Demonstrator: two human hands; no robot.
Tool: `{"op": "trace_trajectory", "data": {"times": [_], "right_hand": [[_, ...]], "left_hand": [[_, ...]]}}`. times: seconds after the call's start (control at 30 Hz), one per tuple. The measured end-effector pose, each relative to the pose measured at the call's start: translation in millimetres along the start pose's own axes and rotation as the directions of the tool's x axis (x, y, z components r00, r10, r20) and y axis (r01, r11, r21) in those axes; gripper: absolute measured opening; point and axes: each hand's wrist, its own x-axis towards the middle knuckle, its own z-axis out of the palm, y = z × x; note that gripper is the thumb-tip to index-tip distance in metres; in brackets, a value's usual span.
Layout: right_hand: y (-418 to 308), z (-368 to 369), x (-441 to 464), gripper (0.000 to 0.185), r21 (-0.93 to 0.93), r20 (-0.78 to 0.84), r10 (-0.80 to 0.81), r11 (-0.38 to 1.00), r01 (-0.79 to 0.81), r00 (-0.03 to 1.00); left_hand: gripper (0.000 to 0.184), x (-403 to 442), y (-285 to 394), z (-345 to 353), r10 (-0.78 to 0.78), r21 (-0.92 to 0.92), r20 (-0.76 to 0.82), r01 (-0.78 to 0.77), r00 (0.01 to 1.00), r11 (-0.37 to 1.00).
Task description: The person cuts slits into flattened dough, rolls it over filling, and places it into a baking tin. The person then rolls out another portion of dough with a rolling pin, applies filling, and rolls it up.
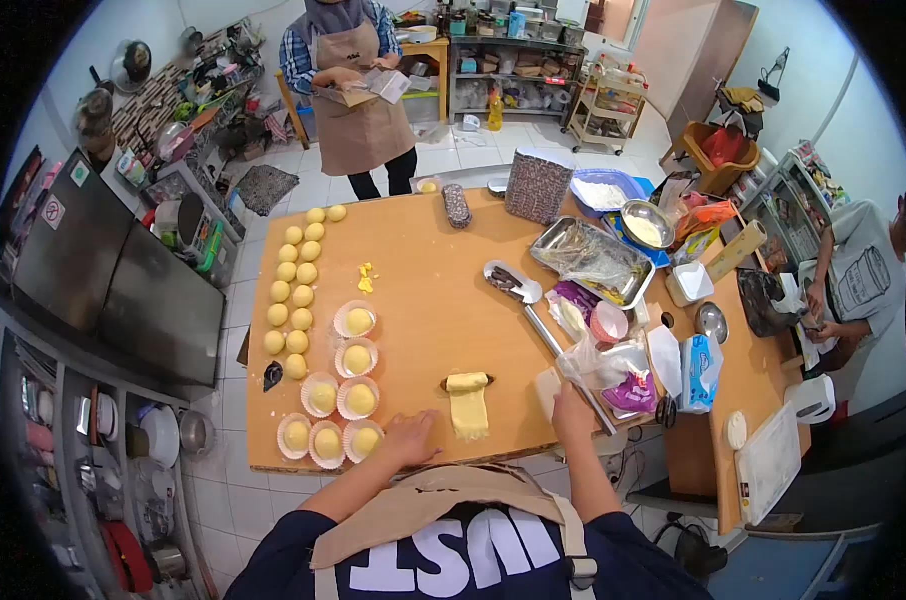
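My left hand (pixel 411 436) rests palm down at the table's near edge, fingers stretched out, beside dough balls in white paper cups (pixel 364 440). To its right lies a flat strip of yellow dough (pixel 468 410), its far end folded over a dark brown filling stick (pixel 489 380). My right hand (pixel 573 412) is by a pale flat piece (pixel 548 392) and a long metal rod (pixel 548 335); its fingers are mostly hidden, so whether it grips either cannot be told. Bare dough balls (pixel 302 295) stand in rows at the left, near small yellow dough scraps (pixel 366 278).
A white scoop (pixel 513 281) with dark sticks lies mid-table. Right of it are a metal tray (pixel 595 262), plastic bags, a blue tissue pack (pixel 700 374) and scissors (pixel 666 408). One person (pixel 358 95) stands across the table holding a box; another (pixel 858 275) works at the right.
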Motion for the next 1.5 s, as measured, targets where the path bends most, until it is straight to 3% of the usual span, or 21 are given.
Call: {"op": "trace_trajectory", "data": {"times": [0.1,0.17,0.2,0.27,0.3,0.4,0.5,0.53,0.6,0.77,0.97,1.07,1.17,1.37,1.47,1.5], "right_hand": [[1,5,-7,0.015,-0.056,-0.076,-0.014,0.998,0.010,0.997],[-16,-32,3,0.015,0.012,0.024,0.120,0.993,-0.120,0.993],[-20,-40,2,0.017,0.001,-0.034,0.087,0.996,-0.087,0.996],[-8,-17,-3,0.019,-0.114,0.058,0.062,0.992,-0.056,0.996],[-9,-11,-6,0.021,-0.170,0.110,0.051,0.985,-0.032,0.993],[-16,-2,-14,0.028,-0.107,0.011,0.046,0.993,-0.045,0.999],[-47,-8,-15,0.038,0.142,0.240,0.199,0.961,-0.237,0.950],[-67,-16,-16,0.052,0.141,0.352,0.214,0.950,-0.278,0.911],[-98,-5,-30,0.064,0.224,0.389,0.118,0.950,-0.218,0.914],[-159,9,-56,0.070,0.233,0.467,-0.063,0.971,-0.054,0.882],[-166,26,-61,0.071,0.211,0.471,-0.111,0.977,0.010,0.875],[-170,27,-60,0.072,0.208,0.462,-0.121,0.978,0.025,0.879],[-173,29,-59,0.072,0.202,0.440,-0.149,0.977,0.064,0.885],[-178,36,-54,0.077,0.179,0.428,-0.165,0.979,0.096,0.889],[-184,33,-48,0.079,0.140,0.482,-0.137,0.987,0.078,0.865],[-187,30,-45,0.080,0.119,0.515,-0.117,0.991,0.064,0.849]], "left_hand": [[0.080,1,-5,3,0.056,0.007,-0.028,-0.056,0.998,0.998],[0.078,1,-12,12,0.109,0.012,-0.087,-0.108,0.990,0.994],[0.079,1,-11,6,0.119,0.029,-0.034,-0.118,0.992,0.993],[0.081,-2,-9,-11,0.129,0.061,0.068,-0.133,0.989,0.989],[0.079,0,-12,-7,0.153,0.059,0.013,-0.153,0.988,0.986],[0.076,3,-17,2,0.217,0.070,-0.098,-0.211,0.971,0.975],[0.073,4,-14,-9,0.253,0.108,-0.059,-0.246,0.966,0.963],[0.071,6,-9,-16,0.251,0.117,-0.026,-0.247,0.968,0.962],[0.070,13,-4,-21,0.245,0.145,0.017,-0.244,0.969,0.959],[0.067,24,-8,-9,0.258,0.294,0.096,-0.275,0.961,0.916],[0.062,18,-14,3,0.382,0.260,-0.172,-0.332,0.908,0.907],[0.062,19,-18,7,0.420,0.327,-0.199,-0.344,0.886,0.880],[0.068,16,-10,-4,0.292,0.270,0.001,-0.281,0.956,0.921],[0.059,21,-15,11,0.316,0.388,-0.025,-0.283,0.948,0.877],[0.049,13,-8,-14,0.278,0.298,0.104,-0.296,0.955,0.907],[0.046,13,-9,-12,0.290,0.305,0.078,-0.300,0.954,0.904]]}}
